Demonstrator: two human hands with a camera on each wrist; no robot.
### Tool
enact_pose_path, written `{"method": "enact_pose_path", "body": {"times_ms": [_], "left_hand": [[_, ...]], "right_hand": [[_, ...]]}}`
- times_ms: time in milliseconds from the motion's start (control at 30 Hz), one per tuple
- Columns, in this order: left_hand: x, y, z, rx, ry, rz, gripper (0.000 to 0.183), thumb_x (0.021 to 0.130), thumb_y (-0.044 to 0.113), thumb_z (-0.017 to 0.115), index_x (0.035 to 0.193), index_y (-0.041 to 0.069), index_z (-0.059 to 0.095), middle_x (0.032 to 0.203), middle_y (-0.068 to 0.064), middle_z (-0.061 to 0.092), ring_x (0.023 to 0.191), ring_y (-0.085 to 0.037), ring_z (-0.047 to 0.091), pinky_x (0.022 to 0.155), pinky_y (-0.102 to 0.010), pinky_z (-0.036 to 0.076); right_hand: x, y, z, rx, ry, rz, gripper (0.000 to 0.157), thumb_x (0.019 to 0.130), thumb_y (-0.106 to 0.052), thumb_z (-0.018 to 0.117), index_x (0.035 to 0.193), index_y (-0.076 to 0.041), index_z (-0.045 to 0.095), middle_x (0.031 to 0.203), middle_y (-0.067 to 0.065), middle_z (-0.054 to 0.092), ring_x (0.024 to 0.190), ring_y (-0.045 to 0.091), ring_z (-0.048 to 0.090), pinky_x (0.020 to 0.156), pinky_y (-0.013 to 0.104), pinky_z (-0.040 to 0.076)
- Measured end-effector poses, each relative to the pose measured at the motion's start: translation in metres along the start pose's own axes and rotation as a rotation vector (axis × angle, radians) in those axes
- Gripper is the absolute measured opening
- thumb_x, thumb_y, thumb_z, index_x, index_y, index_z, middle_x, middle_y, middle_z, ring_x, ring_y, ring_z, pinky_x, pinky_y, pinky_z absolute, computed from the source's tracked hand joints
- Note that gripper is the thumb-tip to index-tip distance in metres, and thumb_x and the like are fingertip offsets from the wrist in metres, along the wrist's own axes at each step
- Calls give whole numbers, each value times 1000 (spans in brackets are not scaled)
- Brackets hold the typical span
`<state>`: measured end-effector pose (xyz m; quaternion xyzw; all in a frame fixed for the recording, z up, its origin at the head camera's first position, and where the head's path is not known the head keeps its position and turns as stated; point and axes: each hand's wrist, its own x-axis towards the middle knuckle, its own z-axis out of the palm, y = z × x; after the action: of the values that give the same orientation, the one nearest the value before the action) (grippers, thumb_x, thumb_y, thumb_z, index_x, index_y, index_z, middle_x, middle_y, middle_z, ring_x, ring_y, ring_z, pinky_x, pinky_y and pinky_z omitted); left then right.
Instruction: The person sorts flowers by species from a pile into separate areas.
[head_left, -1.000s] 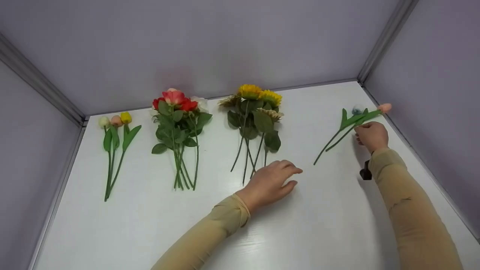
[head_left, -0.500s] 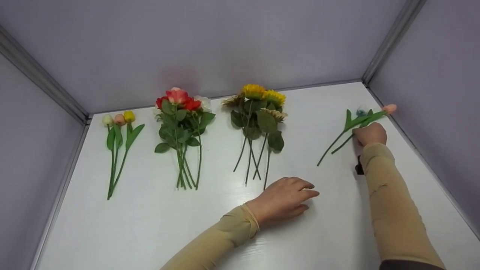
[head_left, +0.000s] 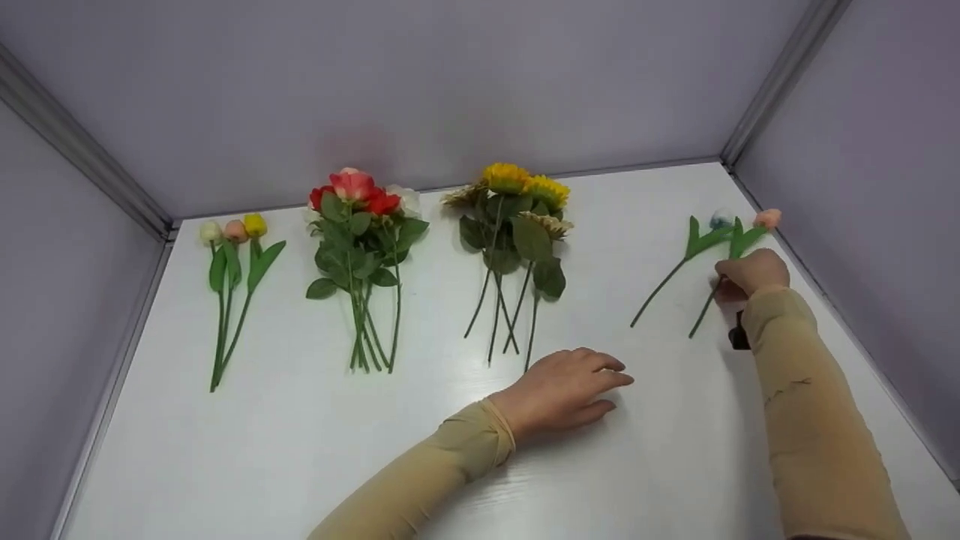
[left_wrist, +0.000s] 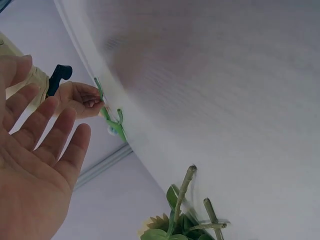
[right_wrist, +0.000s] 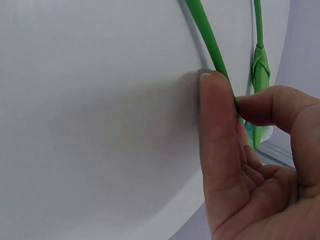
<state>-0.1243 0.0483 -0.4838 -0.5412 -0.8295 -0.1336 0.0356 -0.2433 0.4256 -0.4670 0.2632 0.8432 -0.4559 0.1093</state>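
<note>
At the table's right side my right hand [head_left: 756, 271] pinches the green stem of a pink tulip [head_left: 768, 219] between thumb and index finger; the right wrist view shows the pinched stem [right_wrist: 207, 37] close up. Just left of it lies a blue tulip [head_left: 721, 218], its leaves near the pink one's. My left hand [head_left: 566, 394] hovers over the table in front of the sunflowers, holding nothing. Its fingers are spread and relaxed in the left wrist view. Nearest to it are the stems of the yellow and pale sunflowers [head_left: 506, 178].
A bunch of red, pink and white roses [head_left: 352, 187] lies left of the sunflowers. Farther left are three tulips [head_left: 234, 230], white, peach and yellow. Grey panels [head_left: 420, 90] wall the white table [head_left: 262, 457] at the back and both sides.
The pink tulip's stem has swung right at its lower end, away from the blue tulip's stem, with my right hand on it. My left hand has shifted slightly right and toward the front.
</note>
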Motion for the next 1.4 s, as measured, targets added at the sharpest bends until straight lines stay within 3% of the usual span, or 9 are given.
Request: {"method": "enact_pose_path", "body": {"times_ms": [167, 333, 500, 633, 767, 900, 1167, 1300, 1400], "left_hand": [[-2, -9, -6, -121, 56, -117, 34, 105, 28, 60, 137, 19, 65, 136, 3, 62, 126, -13, 58, 105, -24, 45], [-10, -23, -14, -410, 191, -319, 30, 106, 27, 60, 133, 17, 68, 130, 2, 65, 121, -12, 60, 99, -25, 49], [-17, -35, -25, -789, 357, -546, 30, 105, 26, 62, 132, 14, 68, 126, 2, 66, 113, -10, 61, 96, -24, 50], [-20, -43, -30, -934, 449, -654, 34, 104, 31, 64, 134, 15, 67, 127, 3, 65, 113, -10, 61, 97, -26, 50], [-25, -48, -30, -977, 469, -705, 38, 102, 37, 65, 134, 16, 67, 125, 4, 66, 113, -10, 61, 97, -29, 51], [-34, -51, -28, -1034, 471, -731, 38, 101, 36, 68, 132, 15, 69, 120, 6, 69, 109, -11, 63, 91, -32, 54], [-55, -47, -26, -1143, 496, -723, 24, 98, 26, 72, 116, 10, 74, 103, -1, 73, 94, -19, 68, 82, -38, 59], [-65, -45, -26, -1208, 509, -752, 22, 98, 19, 73, 112, 3, 73, 102, -6, 73, 95, -22, 70, 83, -36, 60], [-72, -44, -25, -1205, 501, -779, 25, 97, 18, 73, 112, -2, 71, 101, -7, 73, 94, -24, 71, 82, -35, 60]], "right_hand": [[-4, -7, -6, 102, 103, -157, 35, 97, -23, 60, 115, 7, 59, 71, 1, 73, 66, 15, 74, 70, 27, 60], [-21, -39, 8, 236, 123, -336, 34, 100, -23, 61, 119, 5, 60, 84, 1, 71, 74, 14, 73, 75, 31, 62], [-48, -76, 48, 384, -24, -454, 35, 99, -21, 69, 119, 7, 62, 96, 11, 71, 83, 19, 71, 77, 32, 61], [-77, -94, 87, 450, -200, -523, 38, 97, -23, 74, 118, 6, 64, 104, 18, 70, 89, 25, 71, 80, 35, 61], [-103, -103, 123, 483, -345, -563, 42, 96, -26, 76, 118, 7, 64, 107, 21, 68, 93, 30, 70, 85, 42, 60], [-122, -105, 149, 488, -434, -588, 44, 95, -25, 77, 119, 9, 62, 104, 22, 67, 91, 32, 70, 87, 47, 59], [-143, -105, 181, 430, -471, -612, 33, 96, -21, 75, 114, 5, 66, 106, 22, 68, 90, 34, 71, 85, 45, 60], [-150, -106, 192, 470, -492, -589, 36, 95, -22, 76, 118, 3, 66, 108, 22, 69, 92, 34, 71, 86, 45, 60], [-154, -108, 200, 517, -504, -574, 37, 94, -20, 77, 119, 4, 65, 108, 22, 68, 93, 33, 71, 87, 46, 59]]}}
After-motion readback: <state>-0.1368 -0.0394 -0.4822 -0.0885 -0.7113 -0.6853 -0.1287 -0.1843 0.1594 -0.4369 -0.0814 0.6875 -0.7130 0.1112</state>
